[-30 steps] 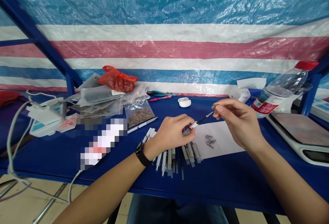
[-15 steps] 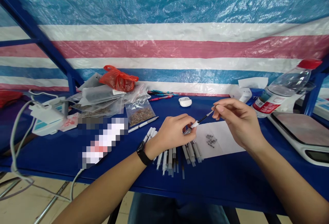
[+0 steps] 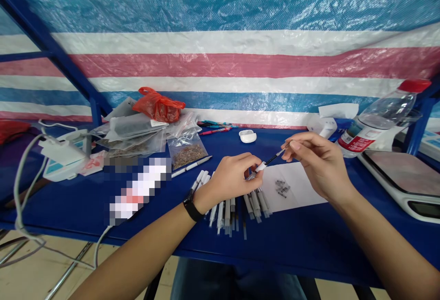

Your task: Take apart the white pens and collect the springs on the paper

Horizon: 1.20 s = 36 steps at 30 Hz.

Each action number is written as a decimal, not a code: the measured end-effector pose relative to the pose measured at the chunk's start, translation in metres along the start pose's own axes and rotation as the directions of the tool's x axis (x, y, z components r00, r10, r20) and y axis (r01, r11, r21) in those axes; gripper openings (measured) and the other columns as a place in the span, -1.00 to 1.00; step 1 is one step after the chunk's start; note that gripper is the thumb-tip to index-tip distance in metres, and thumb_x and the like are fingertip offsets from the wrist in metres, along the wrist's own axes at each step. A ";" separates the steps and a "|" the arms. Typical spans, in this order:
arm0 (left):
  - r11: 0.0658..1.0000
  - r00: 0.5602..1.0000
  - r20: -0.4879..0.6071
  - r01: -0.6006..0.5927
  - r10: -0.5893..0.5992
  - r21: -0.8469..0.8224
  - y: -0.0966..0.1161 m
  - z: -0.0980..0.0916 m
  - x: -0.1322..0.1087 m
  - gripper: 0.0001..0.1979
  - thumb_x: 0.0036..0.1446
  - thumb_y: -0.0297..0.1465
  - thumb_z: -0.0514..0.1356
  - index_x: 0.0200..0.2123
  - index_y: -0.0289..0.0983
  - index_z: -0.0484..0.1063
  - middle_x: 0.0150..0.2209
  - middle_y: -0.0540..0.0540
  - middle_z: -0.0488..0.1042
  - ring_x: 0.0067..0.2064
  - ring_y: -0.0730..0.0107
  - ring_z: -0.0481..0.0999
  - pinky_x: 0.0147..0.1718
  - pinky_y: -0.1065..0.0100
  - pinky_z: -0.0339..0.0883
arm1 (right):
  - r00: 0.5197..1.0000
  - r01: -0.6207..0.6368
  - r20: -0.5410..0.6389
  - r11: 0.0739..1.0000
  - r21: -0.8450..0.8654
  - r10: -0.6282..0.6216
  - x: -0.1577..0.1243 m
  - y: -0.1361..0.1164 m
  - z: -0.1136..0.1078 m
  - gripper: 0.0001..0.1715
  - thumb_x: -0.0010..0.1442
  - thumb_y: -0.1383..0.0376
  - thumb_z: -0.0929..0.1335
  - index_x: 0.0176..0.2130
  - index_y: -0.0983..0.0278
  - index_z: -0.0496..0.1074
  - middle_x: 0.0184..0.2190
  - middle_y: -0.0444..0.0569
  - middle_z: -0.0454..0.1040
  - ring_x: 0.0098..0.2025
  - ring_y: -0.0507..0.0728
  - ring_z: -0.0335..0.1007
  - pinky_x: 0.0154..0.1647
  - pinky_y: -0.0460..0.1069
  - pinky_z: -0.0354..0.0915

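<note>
My left hand (image 3: 229, 177) is closed around a white pen barrel (image 3: 258, 168), just above a heap of white pen barrels (image 3: 237, 207) on the blue table (image 3: 295, 236). My right hand (image 3: 316, 161) pinches the far end of a thin black refill (image 3: 273, 158) whose other end sits in that barrel. Several small grey metal parts (image 3: 281, 188) lie on a white paper sheet (image 3: 299, 194) under my right hand.
At the back left lie clear plastic bags (image 3: 185, 146) and a red bag (image 3: 157, 106), with a white charger and cable (image 3: 57, 151). A small white case (image 3: 247, 136), loose pens (image 3: 215, 128), a plastic bottle (image 3: 378, 119) and a scale (image 3: 400, 171) sit further right.
Almost nothing has moved. My right hand has shifted very slightly left along the refill, while my left hand keeps its grip on the barrel.
</note>
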<state>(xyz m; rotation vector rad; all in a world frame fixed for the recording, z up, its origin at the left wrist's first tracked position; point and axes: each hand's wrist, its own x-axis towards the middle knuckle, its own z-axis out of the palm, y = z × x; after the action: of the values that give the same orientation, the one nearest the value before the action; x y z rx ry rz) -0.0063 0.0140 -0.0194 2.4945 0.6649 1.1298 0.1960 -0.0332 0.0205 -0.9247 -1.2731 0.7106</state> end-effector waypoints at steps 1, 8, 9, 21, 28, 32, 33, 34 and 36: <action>1.000 1.000 -0.004 -0.004 0.004 -0.005 0.000 0.000 0.000 -0.94 0.19 -0.45 0.17 -0.33 -0.24 0.45 -0.39 0.02 0.55 -0.50 0.55 0.44 -0.46 0.48 0.26 | 1.000 0.000 0.006 1.000 0.007 0.000 0.000 0.000 0.000 -0.74 0.07 0.06 0.59 -0.35 0.16 0.62 -0.45 -0.13 0.62 -0.50 0.04 0.51 -0.45 -0.04 0.44; 1.000 1.000 0.005 -0.001 0.001 -0.012 0.000 0.000 -0.001 -0.93 0.19 -0.43 0.17 -0.33 -0.24 0.44 -0.41 0.03 0.53 -0.51 0.55 0.41 -0.46 0.48 0.24 | 1.000 -0.014 0.026 1.000 0.004 0.014 -0.002 0.004 -0.001 -0.76 0.10 0.07 0.58 -0.33 0.15 0.62 -0.42 -0.12 0.64 -0.49 0.04 0.53 -0.43 -0.04 0.46; 1.000 1.000 0.000 -0.006 0.006 -0.015 0.000 0.000 -0.001 -0.93 0.19 -0.43 0.16 -0.33 -0.24 0.44 -0.41 0.03 0.53 -0.52 0.55 0.41 -0.46 0.48 0.24 | 1.000 -0.012 0.028 1.000 0.005 0.012 -0.002 0.004 -0.001 -0.76 0.10 0.07 0.58 -0.33 0.15 0.62 -0.42 -0.12 0.64 -0.49 0.04 0.53 -0.42 -0.04 0.46; 0.996 1.000 -0.010 0.023 -0.024 -0.085 0.000 0.000 0.000 -0.94 0.18 -0.44 0.18 -0.35 -0.24 0.44 -0.40 0.03 0.53 -0.52 0.57 0.42 -0.46 0.50 0.26 | 0.996 -0.055 0.072 0.998 0.030 0.053 -0.005 0.005 0.002 -0.78 0.15 0.07 0.56 -0.30 0.13 0.62 -0.36 -0.11 0.66 -0.45 0.05 0.57 -0.36 -0.03 0.50; 0.991 0.998 -0.001 0.057 -0.058 -0.120 0.001 -0.001 0.001 -0.95 0.17 -0.42 0.18 -0.35 -0.23 0.44 -0.40 0.02 0.53 -0.51 0.55 0.44 -0.45 0.48 0.29 | 0.989 -0.104 0.101 0.994 -0.010 0.105 -0.009 0.013 0.010 -0.70 0.13 0.02 0.55 -0.33 0.18 0.57 -0.30 -0.06 0.64 -0.44 0.07 0.56 -0.37 0.01 0.48; 0.994 0.998 -0.046 0.049 -0.054 -0.095 -0.001 -0.005 0.003 -0.93 0.19 -0.43 0.18 -0.37 -0.24 0.43 -0.40 0.02 0.52 -0.50 0.56 0.43 -0.43 0.47 0.30 | 0.962 -0.150 0.204 0.977 -0.154 0.180 -0.003 0.006 0.001 -0.64 0.08 0.02 0.55 -0.25 0.18 0.54 -0.29 -0.06 0.59 -0.42 0.07 0.49 -0.43 -0.02 0.40; 0.995 0.997 -0.057 0.054 -0.058 -0.079 -0.002 -0.007 0.003 -0.92 0.19 -0.43 0.17 -0.37 -0.24 0.42 -0.40 0.02 0.52 -0.50 0.55 0.44 -0.42 0.47 0.30 | 0.931 -0.188 0.270 0.956 -0.227 0.247 -0.002 0.004 -0.002 -0.61 0.09 0.00 0.54 -0.22 0.19 0.53 -0.34 -0.07 0.56 -0.44 0.07 0.46 -0.45 -0.02 0.36; 0.996 0.996 -0.067 0.059 -0.064 -0.064 -0.003 -0.009 0.004 -0.91 0.20 -0.43 0.17 -0.37 -0.24 0.42 -0.40 0.01 0.51 -0.49 0.54 0.44 -0.42 0.46 0.31 | 0.880 -0.218 0.345 0.923 -0.317 0.326 -0.002 0.002 -0.005 -0.61 0.12 -0.02 0.51 -0.22 0.21 0.52 -0.41 -0.10 0.51 -0.46 0.07 0.43 -0.46 -0.03 0.33; 0.997 0.993 -0.094 0.066 -0.070 -0.045 -0.006 -0.011 0.005 -0.91 0.21 -0.41 0.16 -0.37 -0.24 0.41 -0.42 0.01 0.50 -0.48 0.53 0.43 -0.43 0.46 0.31 | 0.746 -0.207 0.461 0.826 -0.525 0.480 -0.004 0.000 -0.005 -0.61 0.18 -0.03 0.44 -0.29 0.24 0.51 -0.50 -0.12 0.44 -0.48 0.07 0.38 -0.43 -0.02 0.29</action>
<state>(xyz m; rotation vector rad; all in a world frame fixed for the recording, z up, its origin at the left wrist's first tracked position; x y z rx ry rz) -0.0140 0.0227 -0.0119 2.3765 0.7382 1.2319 0.2007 -0.0374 0.0187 -1.4239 -1.8814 1.0854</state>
